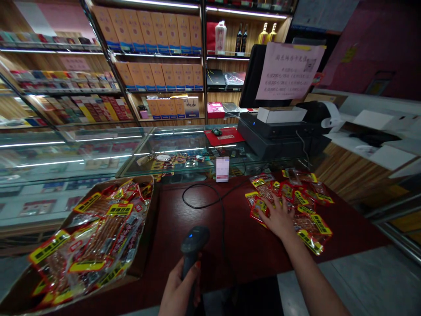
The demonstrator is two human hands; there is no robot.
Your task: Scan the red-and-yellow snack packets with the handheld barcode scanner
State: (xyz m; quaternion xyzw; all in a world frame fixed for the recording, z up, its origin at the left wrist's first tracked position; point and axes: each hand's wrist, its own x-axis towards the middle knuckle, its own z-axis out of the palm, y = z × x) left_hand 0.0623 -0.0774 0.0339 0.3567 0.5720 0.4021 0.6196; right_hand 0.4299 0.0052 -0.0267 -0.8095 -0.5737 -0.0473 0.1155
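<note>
My left hand (183, 281) is wrapped round the handle of a black barcode scanner (194, 240), low over the front of the dark red counter. A small blue light glows on the scanner's head, and a black cable runs across the tabletop behind it. To the right, my right hand (279, 216) lies with fingers spread on a loose pile of snack packets (311, 219). They are clear with red edges and yellow labels. At the left, a cardboard box (151, 210) holds many similar snack packets (101, 237), some with brown sticks inside.
A glass display counter (171, 142) stands behind the table (184, 219). At the back right are a monitor (253, 77) with a paper notice and a black cash drawer (266, 138). A red mouse mat (226, 139) lies on the glass. Shelves of boxes and bottles line the wall.
</note>
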